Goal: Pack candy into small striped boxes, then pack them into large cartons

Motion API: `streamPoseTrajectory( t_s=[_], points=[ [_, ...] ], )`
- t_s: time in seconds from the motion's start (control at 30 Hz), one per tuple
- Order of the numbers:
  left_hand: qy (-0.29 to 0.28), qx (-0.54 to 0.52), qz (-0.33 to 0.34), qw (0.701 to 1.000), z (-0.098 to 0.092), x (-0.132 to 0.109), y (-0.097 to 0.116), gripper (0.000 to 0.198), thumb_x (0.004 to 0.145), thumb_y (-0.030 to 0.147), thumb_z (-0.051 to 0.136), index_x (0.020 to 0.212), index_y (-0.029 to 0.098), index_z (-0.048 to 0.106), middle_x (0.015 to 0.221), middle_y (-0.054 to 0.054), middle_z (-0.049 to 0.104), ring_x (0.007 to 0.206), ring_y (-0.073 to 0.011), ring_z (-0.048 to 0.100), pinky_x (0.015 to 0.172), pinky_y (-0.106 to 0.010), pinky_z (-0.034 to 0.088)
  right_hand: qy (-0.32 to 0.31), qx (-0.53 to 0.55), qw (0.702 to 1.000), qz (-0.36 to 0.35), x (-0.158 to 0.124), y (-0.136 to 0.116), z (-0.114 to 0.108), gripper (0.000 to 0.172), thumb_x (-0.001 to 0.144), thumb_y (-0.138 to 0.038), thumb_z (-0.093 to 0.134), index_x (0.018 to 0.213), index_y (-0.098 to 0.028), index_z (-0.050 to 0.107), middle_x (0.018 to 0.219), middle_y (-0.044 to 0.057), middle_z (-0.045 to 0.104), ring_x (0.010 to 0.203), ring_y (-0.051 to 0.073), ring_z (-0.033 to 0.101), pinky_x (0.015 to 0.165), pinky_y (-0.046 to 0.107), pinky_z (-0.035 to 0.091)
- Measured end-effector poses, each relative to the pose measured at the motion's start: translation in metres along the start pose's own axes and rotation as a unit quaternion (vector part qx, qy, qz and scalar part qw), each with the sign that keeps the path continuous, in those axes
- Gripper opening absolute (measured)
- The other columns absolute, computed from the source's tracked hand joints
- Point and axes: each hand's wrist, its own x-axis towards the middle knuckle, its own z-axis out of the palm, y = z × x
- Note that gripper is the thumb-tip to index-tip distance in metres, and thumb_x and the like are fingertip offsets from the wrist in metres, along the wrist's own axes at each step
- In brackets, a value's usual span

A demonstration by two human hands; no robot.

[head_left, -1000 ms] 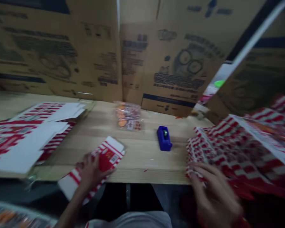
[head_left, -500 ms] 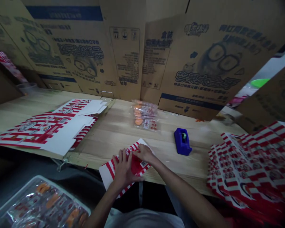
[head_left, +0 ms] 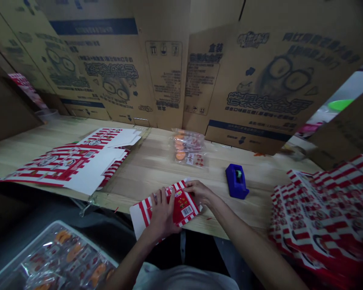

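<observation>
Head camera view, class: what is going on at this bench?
A person has both hands on a flat red-and-white striped cardboard carton, at the near edge of a pale wooden table: left hand on its near side, right hand at its far side. A blue plastic tape dispenser and a clear bag of orange-printed packets lie beyond; more striped cartons are stacked at right, others spread at left.

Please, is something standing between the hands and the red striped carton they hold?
Nothing visible does: the left hand and right hand lie directly on the carton, with no other thing between them and it.
</observation>
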Motion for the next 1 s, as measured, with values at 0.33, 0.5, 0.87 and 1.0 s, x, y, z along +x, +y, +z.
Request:
streamPoseTrajectory(
  t_s=[0.33,0.5,0.87,1.0],
  points=[
    [0.098,-0.179,-0.038,0.978,-0.083,0.01,-0.018,0.103,0.059,0.04,0.076,0.145,0.014,0.025,0.128,-0.018,0.057,0.113,-0.0338,0.057,0.098,-0.049,0.044,0.278,0.059,0.917,-0.282,-0.074,-0.014,0.008,0.057,0.063,-0.036,0.081,0.113,-0.023,0.057,0.118,0.009,0.063,0.114,0.026,0.056,0.1,0.043,0.041],
    [0.095,-0.317,-0.041,0.943,-0.085,0.015,0.0,0.105,0.057,0.045,0.078,0.143,0.014,0.028,0.128,-0.016,0.06,0.111,-0.033,0.061,0.092,-0.044,0.05,0.017,0.207,0.957,-0.204,-0.079,0.002,0.037,0.057,0.062,-0.033,0.082,0.112,-0.025,0.056,0.117,0.005,0.067,0.109,0.025,0.063,0.097,0.04,0.048],
    [-0.015,-0.737,-0.198,0.646,-0.069,0.019,-0.009,0.038,0.061,0.037,0.081,0.086,0.013,0.066,0.072,-0.004,0.073,0.061,-0.0214,0.068,0.063,-0.036,0.057,0.031,0.295,0.944,-0.146,-0.078,0.018,0.014,0.024,0.067,-0.028,0.077,0.087,-0.017,0.072,0.083,0.004,0.075,0.074,0.022,0.069,0.076,0.036,0.055],
    [-0.03,-0.748,-0.17,0.641,-0.059,0.016,-0.005,0.034,0.065,0.042,0.079,0.082,0.014,0.069,0.073,-0.003,0.072,0.061,-0.0169,0.067,0.061,-0.028,0.054,0.068,0.323,0.935,-0.128,-0.072,0.009,0.001,0.027,0.061,-0.032,0.081,0.081,-0.016,0.072,0.076,0.005,0.074,0.066,0.021,0.068,0.068,0.033,0.055]
  ],
)
